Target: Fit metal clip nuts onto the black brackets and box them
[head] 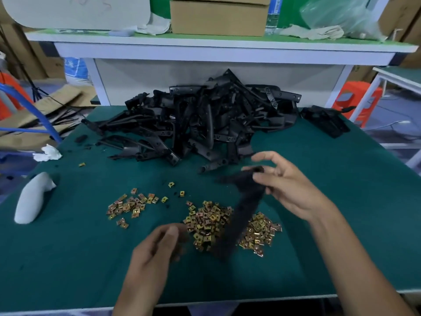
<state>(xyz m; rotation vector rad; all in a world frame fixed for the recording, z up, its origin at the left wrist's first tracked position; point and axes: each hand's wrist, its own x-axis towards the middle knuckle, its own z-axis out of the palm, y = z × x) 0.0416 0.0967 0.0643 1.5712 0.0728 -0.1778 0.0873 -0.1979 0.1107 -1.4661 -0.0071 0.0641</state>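
My right hand (287, 185) pinches the upper end of a long black bracket (241, 210), blurred by motion, which slants down over the main heap of gold clip nuts (211, 222). My left hand (157, 249) hovers just left of that heap with thumb and fingers drawn together; whether a nut sits between them is hidden by blur. A smaller scatter of clip nuts (129, 205) lies further left. A big pile of black brackets (200, 119) fills the back of the green mat (79, 258).
A cardboard box (218, 17) stands on the raised white shelf (205, 45) behind the pile. A grey glove (32, 199) and white crumpled paper (47, 152) lie at the mat's left. A black part (325, 120) lies at the far right.
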